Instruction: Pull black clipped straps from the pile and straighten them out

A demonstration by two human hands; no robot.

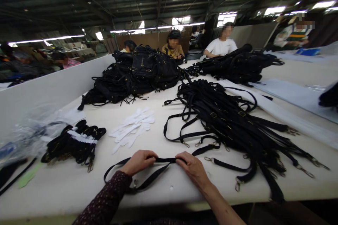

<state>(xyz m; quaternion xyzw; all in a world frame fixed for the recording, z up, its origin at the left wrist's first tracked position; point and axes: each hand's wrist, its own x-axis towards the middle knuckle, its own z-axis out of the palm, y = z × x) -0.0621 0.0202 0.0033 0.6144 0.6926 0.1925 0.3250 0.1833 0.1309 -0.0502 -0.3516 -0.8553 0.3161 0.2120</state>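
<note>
A black strap (165, 160) is stretched between my two hands, just above the near side of the table. My left hand (141, 161) grips it with thumb and fingers closed. On the other side my right hand (193, 168) pinches the same strap. A loop of it hangs down and curves around below my left hand, with a metal clip at its lower edge. Right of my hands lies a large heap of black straps (224, 119) with brass-coloured buckles and clips. Several white paper strips (134, 126) lie beyond my left hand.
A bundle of black straps (76, 140) tied with a white band lies at the left, beside clear plastic bags (37, 130). Piles of black bags (142, 70) stand farther back. A white partition (52, 88) edges the left side. Several people sit across the table.
</note>
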